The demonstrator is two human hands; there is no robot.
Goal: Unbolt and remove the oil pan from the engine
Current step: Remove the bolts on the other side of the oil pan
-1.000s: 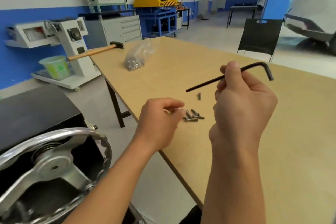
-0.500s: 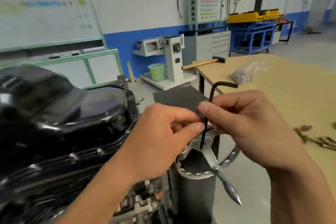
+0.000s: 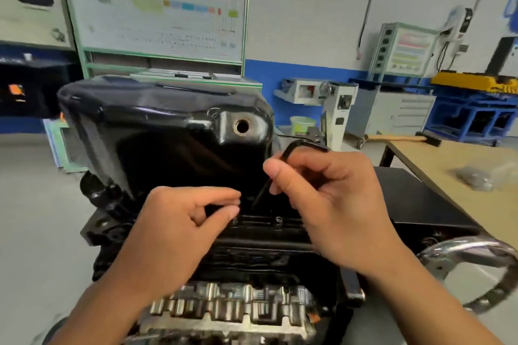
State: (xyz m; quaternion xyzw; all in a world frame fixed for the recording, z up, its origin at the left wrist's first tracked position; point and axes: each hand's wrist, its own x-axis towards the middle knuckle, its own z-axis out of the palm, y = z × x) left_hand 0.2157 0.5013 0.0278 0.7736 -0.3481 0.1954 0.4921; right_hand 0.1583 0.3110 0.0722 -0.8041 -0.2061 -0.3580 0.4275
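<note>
Just below the oil pan (image 3: 157, 126), right hand (image 3: 330, 204) fingers (image 3: 277, 173) pinch the hex key (image 3: 293, 145); left hand (image 3: 179, 227) fingers curled, hold indeterminate.

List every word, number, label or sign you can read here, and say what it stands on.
No text is legible.
Large green-framed white wall board: coloured blocks and rows of print, too blurred.
Small grey-framed panel with coloured stripes: too small.
Orange sticker on a dark box: blurred.
Glossy black oil pan and black L-shaped hex key: no markings visible.
</note>
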